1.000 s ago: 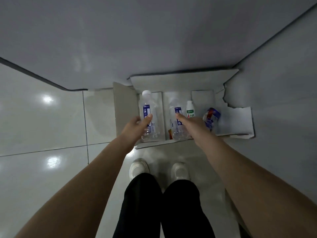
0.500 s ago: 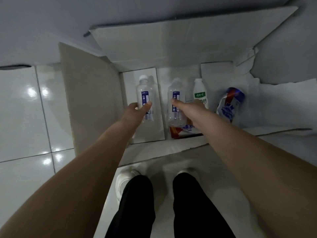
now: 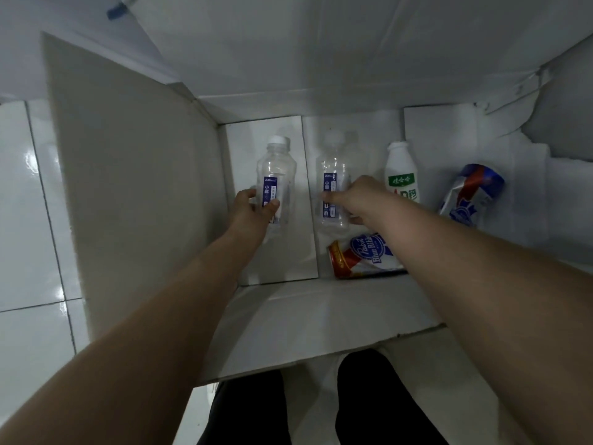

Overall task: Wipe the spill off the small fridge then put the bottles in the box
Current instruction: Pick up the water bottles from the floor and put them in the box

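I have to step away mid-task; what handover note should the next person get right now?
Left hand: grips the left clear bottle, low inside the box.
Right hand: grips the right clear bottle beside it.
Also in the box: a white bottle, a Pabst can, a crushed can.
Done: every bottle in view is inside the box; fridge out of view, wipe unverifiable.
Left: let go of both bottles, pull hands out.

One cardboard box [image 3: 128, 187] fills the middle of the frame. Inside are two clear bottles, the left clear bottle [image 3: 275, 168] and the right clear bottle [image 3: 332, 168], one white bottle [image 3: 401, 175], and two cans, the lower can [image 3: 362, 255] and the right-hand can [image 3: 471, 194]. Two hands: left hand [image 3: 253, 210], right hand [image 3: 359, 197]
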### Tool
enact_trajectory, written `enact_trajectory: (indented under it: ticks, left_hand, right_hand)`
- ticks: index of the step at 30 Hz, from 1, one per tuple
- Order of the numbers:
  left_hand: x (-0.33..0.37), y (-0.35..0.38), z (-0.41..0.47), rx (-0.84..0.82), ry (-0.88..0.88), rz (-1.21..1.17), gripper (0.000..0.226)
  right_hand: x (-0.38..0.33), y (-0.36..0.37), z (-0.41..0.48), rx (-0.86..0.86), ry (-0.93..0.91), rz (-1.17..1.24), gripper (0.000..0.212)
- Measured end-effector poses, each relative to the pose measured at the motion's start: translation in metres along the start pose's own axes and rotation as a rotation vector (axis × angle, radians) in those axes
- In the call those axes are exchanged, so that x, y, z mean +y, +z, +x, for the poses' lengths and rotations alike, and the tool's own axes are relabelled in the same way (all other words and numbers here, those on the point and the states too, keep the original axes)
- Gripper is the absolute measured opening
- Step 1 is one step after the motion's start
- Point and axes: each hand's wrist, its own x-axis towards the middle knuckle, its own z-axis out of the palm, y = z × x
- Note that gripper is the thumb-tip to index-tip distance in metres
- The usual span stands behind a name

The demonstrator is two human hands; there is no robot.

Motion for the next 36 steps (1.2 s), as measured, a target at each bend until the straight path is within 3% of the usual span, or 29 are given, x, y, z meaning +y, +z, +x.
enact_trajectory:
  ticks: [5, 11, 15, 20, 36]
  left_hand:
    - [0.005, -0.002, -0.004, -0.033, -0.018, 0.023, 0.048]
    - [0.021, -0.012, -0.031, 0.046, -0.008, 0.063, 0.053]
    - [0.046, -0.033, -0.068, 0.080, -0.017, 0.061, 0.051]
    - [0.085, -0.081, -0.152, 0.128, 0.058, -0.076, 0.046]
    - [0.232, -0.243, -0.502, 0.411, 0.283, -0.719, 0.029]
  right_hand:
    - [0.006, -0.003, -0.001, 0.006, 0.019, -0.027, 0.071]
    - [0.001, -0.014, -0.031, 0.098, -0.030, -0.081, 0.075]
    - [-0.011, -0.029, -0.074, 0.078, -0.119, -0.002, 0.065]
    - [-0.034, -0.040, -0.173, 0.042, -0.269, 0.215, 0.058]
    - [-0.160, -0.081, -0.536, -0.279, -0.578, 0.327, 0.052]
